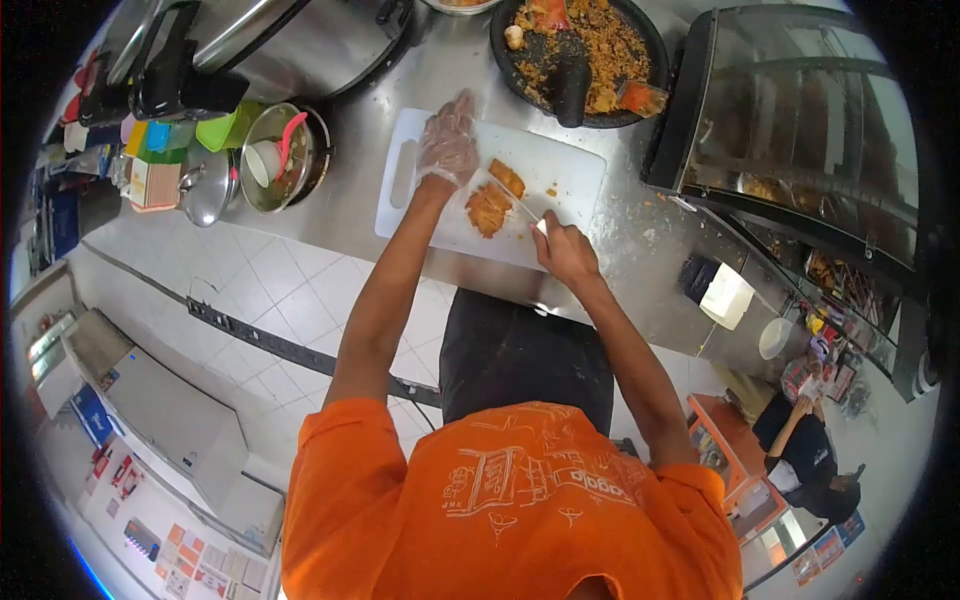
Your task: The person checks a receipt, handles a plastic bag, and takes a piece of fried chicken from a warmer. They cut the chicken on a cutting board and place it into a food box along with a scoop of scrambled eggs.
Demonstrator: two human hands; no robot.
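My right hand [566, 252] grips a knife [518, 203] by its white handle, and the blade lies across golden-brown fried pieces. These look like fried chicken: a larger piece [488, 210] and a smaller piece [507, 177] on the far side of the blade. Under them is a white cutting board [570, 165] with a few crumbs. In a clear plastic glove, my left hand [449, 140] is on the board's left part, fingers stretched away from me, holding nothing I can see. It is left of the pieces, apart from the knife.
Beyond the board sits a black stone mortar [660, 50] with brown crumbly food and a pestle [572, 90]. At left are a metal pot [250, 190] with a red-handled ladle and a lid [207, 190]. A glass display case [800, 130] stands right. Another person [800, 450] works far right.
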